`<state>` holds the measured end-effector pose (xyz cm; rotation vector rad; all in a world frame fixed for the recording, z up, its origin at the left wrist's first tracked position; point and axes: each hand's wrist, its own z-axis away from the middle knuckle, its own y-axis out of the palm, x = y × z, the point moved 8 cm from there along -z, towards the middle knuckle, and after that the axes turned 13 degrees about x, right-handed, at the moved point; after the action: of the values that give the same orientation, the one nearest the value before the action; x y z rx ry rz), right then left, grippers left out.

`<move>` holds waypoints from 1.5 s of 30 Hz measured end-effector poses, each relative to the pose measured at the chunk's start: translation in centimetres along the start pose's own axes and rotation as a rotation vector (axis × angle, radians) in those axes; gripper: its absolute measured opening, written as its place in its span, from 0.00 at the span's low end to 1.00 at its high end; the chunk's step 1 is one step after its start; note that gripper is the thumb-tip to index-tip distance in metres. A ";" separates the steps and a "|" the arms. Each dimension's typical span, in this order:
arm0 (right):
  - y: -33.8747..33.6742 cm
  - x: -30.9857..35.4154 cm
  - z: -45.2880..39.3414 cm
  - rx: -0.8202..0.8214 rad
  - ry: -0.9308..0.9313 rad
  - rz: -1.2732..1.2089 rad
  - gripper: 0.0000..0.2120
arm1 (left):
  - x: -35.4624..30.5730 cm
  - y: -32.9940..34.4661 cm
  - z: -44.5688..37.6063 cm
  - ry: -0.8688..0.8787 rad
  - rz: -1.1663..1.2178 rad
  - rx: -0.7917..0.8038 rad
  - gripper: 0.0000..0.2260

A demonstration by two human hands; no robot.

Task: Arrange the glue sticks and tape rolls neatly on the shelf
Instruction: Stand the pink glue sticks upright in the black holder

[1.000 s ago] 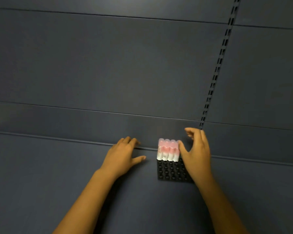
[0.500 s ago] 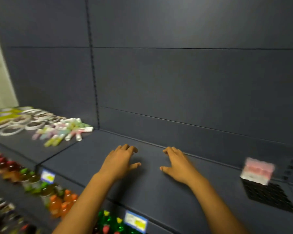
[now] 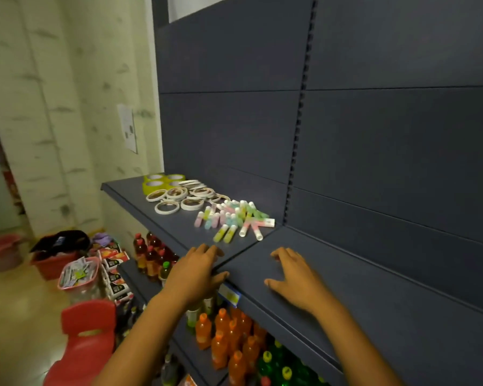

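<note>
Room: pale patterned wall [image 3: 53, 107] on the left, dark slotted shelving unit on the right.
Shelf: dark blue shelf [image 3: 360, 288] runs from near right to far left, with a seam between two boards.
Lower shelves: orange drink bottles [image 3: 229, 346] and red ones below; red chair [image 3: 87, 338] near left on the floor.
Tape rolls: tape rolls [image 3: 184, 195] lie loose at the far left end, yellow ones behind white.
Glue sticks: glue sticks [image 3: 234, 218] in a scattered pastel heap just right of the rolls, near the seam.
Left hand: left hand [image 3: 194, 271] palm down at the shelf's front edge by the seam, fingers relaxed, holding nothing.
Right hand: right hand [image 3: 296, 277] flat on the board, fingers spread, empty.
Change: view has swung left; the heap is now nearer both hands than half a second ago.
</note>
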<state>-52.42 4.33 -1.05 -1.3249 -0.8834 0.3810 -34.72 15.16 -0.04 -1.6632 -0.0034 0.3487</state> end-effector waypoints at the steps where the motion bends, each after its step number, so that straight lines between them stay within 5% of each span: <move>1: 0.1 0.7 -1.3 0.003 -0.013 -0.001 0.27 | 1.1 -0.2 -0.2 -0.012 0.009 -0.006 0.22; 13: 1.3 7.0 -17.6 -0.007 -0.151 -0.060 0.20 | 14.1 -3.0 -7.9 -0.126 0.036 -0.011 0.22; 23: 1.9 6.9 -28.5 0.001 -0.140 -0.029 0.27 | 19.3 -2.7 -17.0 -0.069 0.078 0.017 0.21; 33: -0.3 1.2 -32.2 -0.071 0.143 -0.045 0.22 | 19.0 -1.8 -27.4 0.143 0.129 0.031 0.17; 45: -1.1 -5.0 -25.5 -0.201 0.438 -0.046 0.19 | 15.0 0.2 -36.0 0.384 0.101 0.086 0.12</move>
<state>-37.05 -16.60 -1.48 -1.4946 -0.5914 -0.0403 -12.22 -16.75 -0.73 -1.6255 0.3785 0.0987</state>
